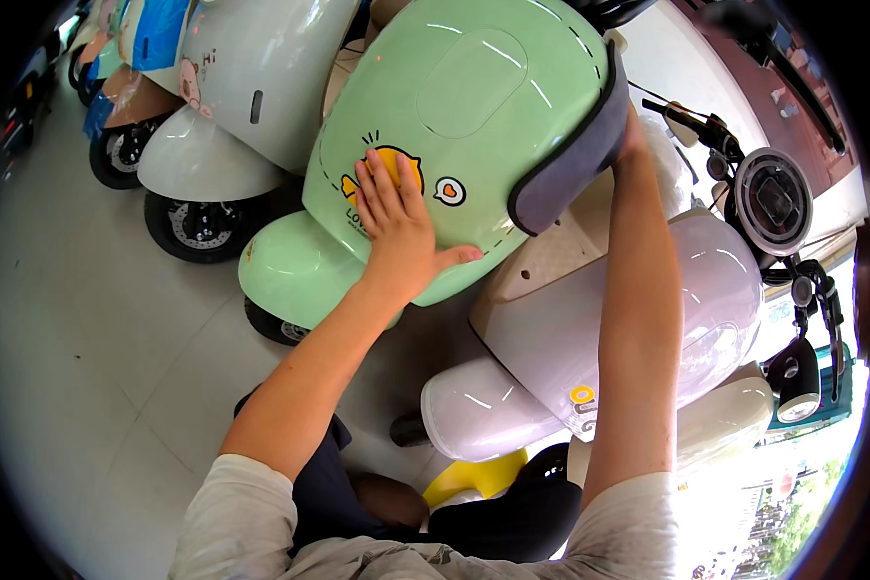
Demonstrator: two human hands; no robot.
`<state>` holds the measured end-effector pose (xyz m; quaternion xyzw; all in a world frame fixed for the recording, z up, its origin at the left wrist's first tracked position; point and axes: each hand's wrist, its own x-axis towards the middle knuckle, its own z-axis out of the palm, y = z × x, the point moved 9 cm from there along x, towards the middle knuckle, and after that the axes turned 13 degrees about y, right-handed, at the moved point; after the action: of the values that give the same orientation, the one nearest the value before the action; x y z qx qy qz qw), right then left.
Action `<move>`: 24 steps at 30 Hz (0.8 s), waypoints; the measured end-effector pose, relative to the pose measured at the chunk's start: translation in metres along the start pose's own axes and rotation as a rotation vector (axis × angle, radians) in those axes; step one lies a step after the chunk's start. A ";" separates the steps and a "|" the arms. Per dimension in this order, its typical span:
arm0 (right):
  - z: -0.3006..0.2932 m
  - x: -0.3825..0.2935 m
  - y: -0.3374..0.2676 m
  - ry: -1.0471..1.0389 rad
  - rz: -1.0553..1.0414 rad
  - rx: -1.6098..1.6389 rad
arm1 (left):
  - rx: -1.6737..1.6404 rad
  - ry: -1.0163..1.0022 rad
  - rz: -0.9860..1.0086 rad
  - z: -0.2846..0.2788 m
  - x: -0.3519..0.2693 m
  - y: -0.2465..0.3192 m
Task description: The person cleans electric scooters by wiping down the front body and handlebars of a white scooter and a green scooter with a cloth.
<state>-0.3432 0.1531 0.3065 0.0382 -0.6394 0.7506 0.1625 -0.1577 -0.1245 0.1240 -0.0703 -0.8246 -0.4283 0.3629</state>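
My left hand lies flat on the glossy green front panel of an electric scooter, fingers slightly spread. It partly covers a yellow cartoon sticker; a small heart sticker shows beside it. Along the panel's right edge runs a dark grey padded piece with black binding. My right hand reaches behind that padded piece, and its fingers are hidden there, so its grip cannot be seen. Below the panel sits the scooter's green front mudguard, partly over a black tyre.
Close on the right stands a pale lilac scooter with a round headlight and handlebars. A white scooter and several others line up at the left. The tiled floor stretches left. A yellow object is near my legs.
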 end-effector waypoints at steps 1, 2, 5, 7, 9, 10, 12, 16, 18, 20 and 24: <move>-0.002 -0.001 0.005 -0.005 -0.020 0.051 | 0.008 0.007 0.003 -0.001 0.001 -0.002; -0.006 -0.004 0.012 -0.005 -0.040 0.100 | 0.019 0.016 0.007 -0.002 0.002 -0.002; -0.017 -0.011 0.038 0.006 -0.080 0.230 | 0.023 0.023 0.024 -0.002 -0.002 -0.002; -0.019 -0.015 0.052 0.003 -0.093 0.283 | 0.005 0.018 0.023 -0.002 -0.002 0.000; -0.023 -0.018 0.056 -0.004 -0.095 0.315 | 0.022 0.016 0.024 -0.002 -0.001 0.001; -0.023 -0.017 0.056 -0.011 -0.096 0.325 | 0.008 0.005 0.024 -0.002 -0.001 0.002; -0.021 -0.013 0.055 -0.025 -0.098 0.334 | -0.007 -0.013 0.021 -0.001 0.000 0.002; -0.020 -0.011 0.057 -0.037 -0.105 0.346 | 0.008 -0.018 0.011 -0.002 0.000 0.000; -0.021 -0.012 0.056 -0.040 -0.109 0.348 | 0.004 -0.003 0.021 -0.003 0.000 0.001; -0.022 -0.013 0.055 -0.041 -0.110 0.356 | 0.003 0.003 0.027 -0.002 0.000 0.000; -0.024 -0.023 0.059 -0.040 -0.101 0.364 | 0.001 0.003 0.020 -0.002 0.000 0.001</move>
<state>-0.3346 0.1645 0.2405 0.1140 -0.4935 0.8438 0.1776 -0.1563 -0.1251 0.1250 -0.0779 -0.8235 -0.4242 0.3684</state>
